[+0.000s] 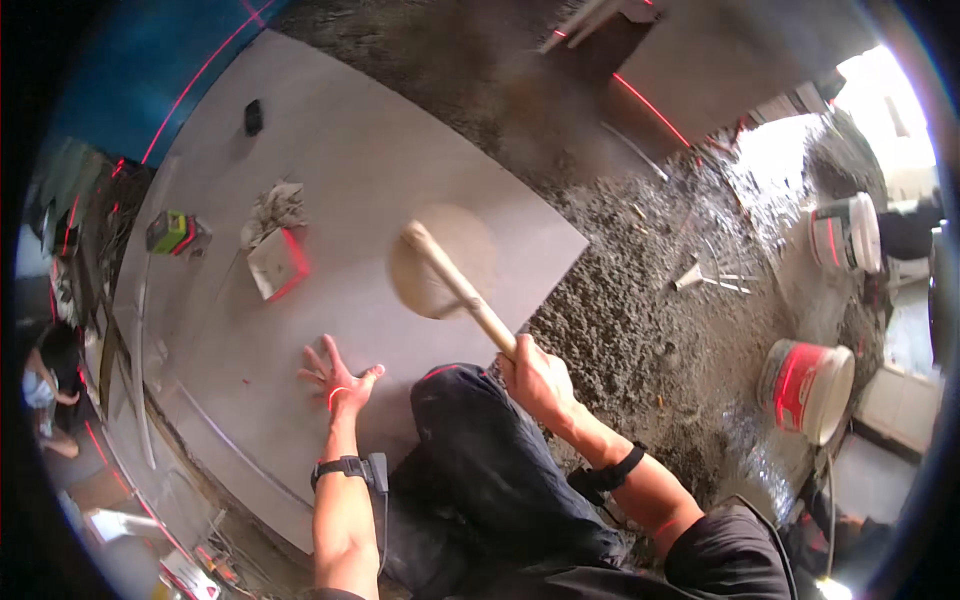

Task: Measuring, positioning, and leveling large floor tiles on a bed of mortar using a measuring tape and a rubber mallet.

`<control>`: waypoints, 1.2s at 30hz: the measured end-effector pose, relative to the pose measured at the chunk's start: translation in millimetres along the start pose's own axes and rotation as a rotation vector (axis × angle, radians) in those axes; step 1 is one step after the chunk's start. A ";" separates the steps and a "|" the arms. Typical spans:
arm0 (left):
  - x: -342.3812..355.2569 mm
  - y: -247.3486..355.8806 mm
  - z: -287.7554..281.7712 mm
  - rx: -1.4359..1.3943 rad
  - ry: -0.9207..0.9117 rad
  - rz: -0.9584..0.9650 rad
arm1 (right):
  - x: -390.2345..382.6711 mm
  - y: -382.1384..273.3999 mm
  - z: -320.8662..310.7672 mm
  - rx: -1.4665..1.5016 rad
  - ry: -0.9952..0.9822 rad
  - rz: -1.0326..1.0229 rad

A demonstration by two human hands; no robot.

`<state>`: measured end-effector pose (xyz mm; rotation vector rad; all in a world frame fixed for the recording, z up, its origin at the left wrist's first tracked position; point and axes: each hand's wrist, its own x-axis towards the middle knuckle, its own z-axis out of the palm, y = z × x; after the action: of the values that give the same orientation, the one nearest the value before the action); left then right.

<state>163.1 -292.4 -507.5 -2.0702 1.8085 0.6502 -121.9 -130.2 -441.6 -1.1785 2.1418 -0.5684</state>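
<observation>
I kneel on a large grey tile (pixel 400 160). My left hand (pixel 340 378) is pressed to it, fingers spread. My right hand (pixel 535 375) grips the wooden handle of a mallet (pixel 420 285), whose blurred round beige head is over the tile; whether it touches the surface I cannot tell. Left of the head lie a white open box (pixel 270 265), crumpled pale paper (pixel 278 205) and a green and black device (pixel 168 232). A small black object (pixel 254 118) is farther up the tile.
Wet grey mortar (pixel 620 310) lies to the right, with a notched-looking metal tool (pixel 705 278) and two white buckets (pixel 800 392). A grey slab (pixel 720 50) is at the top right. A person (pixel 52 385) crouches at the far left. Red laser lines cross the scene.
</observation>
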 end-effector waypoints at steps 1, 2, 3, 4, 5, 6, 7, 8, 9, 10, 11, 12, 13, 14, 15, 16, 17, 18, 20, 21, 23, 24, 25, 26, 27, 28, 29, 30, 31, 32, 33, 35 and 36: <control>-0.2 -0.2 3.2 -0.016 0.009 0.008 | 4.4 20.2 11.2 -0.048 -0.049 0.058; 2.4 -3.0 2.1 -0.015 0.001 0.013 | 10.0 23.7 16.9 -0.086 -0.094 0.105; 2.9 -4.0 2.6 -0.023 0.009 0.019 | 21.2 23.3 24.6 -0.127 -0.129 0.150; 6.1 2.0 1.7 -0.012 -0.029 -0.002 | 25.2 15.4 25.6 -0.129 -0.144 0.208; 4.2 17.9 4.1 -0.013 -0.089 -0.004 | 27.5 17.1 13.6 -0.177 -0.134 0.259; 6.8 11.5 7.3 -0.013 -0.046 0.017 | 27.4 12.1 15.3 -0.199 -0.118 0.241; 22.0 18.9 11.5 -0.032 0.002 0.058 | 27.7 17.3 17.2 -0.231 -0.121 0.208; 38.1 38.9 6.8 -0.099 0.136 0.292 | 27.7 28.4 15.6 -0.256 -0.107 0.211; 65.6 39.7 7.1 -0.187 0.327 0.490 | 29.6 22.8 22.2 -0.264 -0.142 0.210; 92.4 59.6 0.5 -0.280 0.340 0.639 | 30.2 17.4 19.8 -0.250 -0.159 0.218; 123.3 85.1 -12.5 -0.236 0.340 0.736 | 30.0 21.2 18.6 -0.243 -0.166 0.210; 152.2 109.9 -30.5 -0.191 0.332 0.836 | 29.6 24.0 19.2 -0.233 -0.168 0.230; 173.2 136.3 -55.3 -0.122 0.363 0.821 | 28.3 29.1 16.8 -0.242 -0.160 0.220; 199.6 150.3 -84.3 -0.032 0.406 0.792 | 32.5 18.6 16.3 -0.256 -0.184 0.242; 233.8 162.1 -92.8 -0.044 0.398 0.786 | 33.7 18.8 16.7 -0.261 -0.182 0.260; 266.7 166.9 -98.9 -0.086 0.506 0.729 | 37.1 15.2 18.9 -0.218 -0.182 0.267; 290.5 168.2 -101.5 -0.124 0.615 0.671 | 41.9 11.5 20.6 -0.172 -0.180 0.274; 299.3 179.1 -104.6 -0.119 0.628 0.620 | 51.4 12.6 19.1 -0.161 -0.160 0.266; 307.5 190.2 -97.5 -0.135 0.622 0.582 | 63.8 11.6 10.4 -0.095 -0.170 0.286; 308.2 191.1 -98.3 -0.137 0.624 0.541 | 71.4 -3.8 1.6 -0.036 -0.168 0.288; 308.1 190.0 -106.8 -0.178 0.571 0.543 | 89.1 -34.5 -9.9 -0.006 -0.116 0.242; 312.7 187.0 -104.5 -0.143 0.577 0.547 | 88.2 -38.5 -9.4 -0.022 -0.072 0.232; 313.0 187.4 -103.2 -0.109 0.576 0.551 | 87.4 -43.0 -11.8 0.015 -0.043 0.243; 313.8 189.9 -102.3 -0.131 0.556 0.545 | 82.7 -32.6 -8.7 -0.047 -0.052 0.258; 312.5 193.7 -104.8 -0.128 0.547 0.549 | 75.5 -19.5 -3.7 -0.108 -0.061 0.278; 312.9 198.6 -106.9 -0.143 0.530 0.542 | 63.6 4.5 7.3 -0.139 -0.123 0.370; 313.2 199.4 -109.3 -0.148 0.517 0.527 | 58.1 20.8 16.7 -0.162 -0.193 0.456; 313.6 195.3 -111.5 -0.132 0.512 0.526 | 57.5 14.8 19.0 -0.199 -0.215 0.531; 313.4 196.5 -109.9 -0.091 0.513 0.516 | 60.6 -11.6 4.6 -0.193 -0.216 0.544; 314.2 197.6 -107.8 -0.052 0.513 0.507 | 69.7 -7.7 9.0 -0.157 -0.194 0.508; 305.2 193.3 -110.1 -0.046 0.488 0.512 | 61.4 -15.9 6.2 -0.122 -0.179 0.492; 317.3 190.6 -109.2 -0.087 0.510 0.502 | 84.7 -47.7 -1.0 0.000 -0.128 0.431; 315.5 193.2 -107.1 -0.094 0.501 0.507 | 82.4 -46.8 -1.7 -0.041 -0.084 0.360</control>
<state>17.0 -642.9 -572.1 -1.9564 2.6794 0.3466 -129.1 -224.6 -436.8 -0.7924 2.2294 -0.3105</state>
